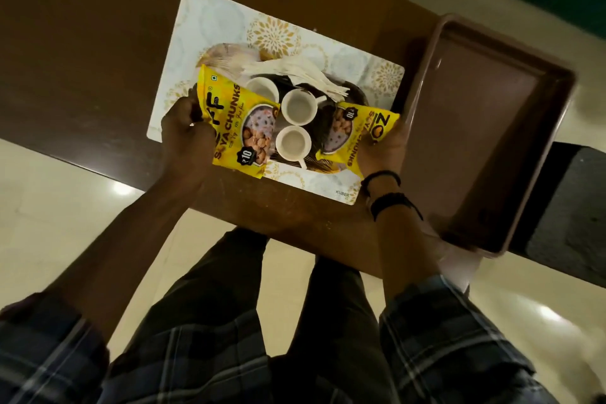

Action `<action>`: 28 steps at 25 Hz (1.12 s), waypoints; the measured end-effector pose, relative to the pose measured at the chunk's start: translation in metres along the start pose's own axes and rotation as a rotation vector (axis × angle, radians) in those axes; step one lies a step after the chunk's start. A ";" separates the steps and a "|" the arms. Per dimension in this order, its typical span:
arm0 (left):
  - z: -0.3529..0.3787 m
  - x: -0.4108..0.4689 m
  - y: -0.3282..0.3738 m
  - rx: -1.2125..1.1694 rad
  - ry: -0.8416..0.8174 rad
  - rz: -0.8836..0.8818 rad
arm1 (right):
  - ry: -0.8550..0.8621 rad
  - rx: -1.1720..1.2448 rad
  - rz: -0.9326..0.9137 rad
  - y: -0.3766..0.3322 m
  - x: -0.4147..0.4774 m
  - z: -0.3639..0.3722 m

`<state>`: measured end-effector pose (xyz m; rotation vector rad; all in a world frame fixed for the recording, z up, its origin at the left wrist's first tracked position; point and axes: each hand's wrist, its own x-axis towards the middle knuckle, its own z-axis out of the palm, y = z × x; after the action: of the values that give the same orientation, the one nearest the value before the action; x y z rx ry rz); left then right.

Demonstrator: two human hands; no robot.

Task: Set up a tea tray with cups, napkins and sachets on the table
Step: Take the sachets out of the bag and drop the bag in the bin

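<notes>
Both hands grip the dark tray by its ends: left hand closed on the left end, right hand on the right, each pinning a yellow sachet. Long axis runs hand to hand over the placemat, cups and napkins between, so neither hand is nearer.

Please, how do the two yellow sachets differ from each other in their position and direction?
The left sachet lies left of the white cups with its print running sideways, the "10" badge near the person. The right sachet lies right of the cups with its print upside down. The left hand grips the left sachet's outer edge; the right hand grips the right sachet's. Both are yellow soya chunks packs.
</notes>
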<state>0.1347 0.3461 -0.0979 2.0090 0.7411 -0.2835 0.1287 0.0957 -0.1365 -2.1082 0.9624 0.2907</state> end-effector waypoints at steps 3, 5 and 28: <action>-0.004 0.004 0.003 -0.107 -0.097 0.007 | 0.091 -0.186 -0.053 0.000 -0.011 -0.001; -0.007 0.008 0.007 -0.166 -0.157 -0.012 | 0.136 -0.165 -0.156 -0.006 -0.023 0.002; -0.053 0.102 -0.032 0.133 -0.200 0.016 | -0.374 0.276 -0.067 -0.070 -0.066 0.085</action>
<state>0.1905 0.4425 -0.1408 2.0734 0.5931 -0.5283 0.1431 0.2224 -0.1217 -1.7505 0.6670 0.4707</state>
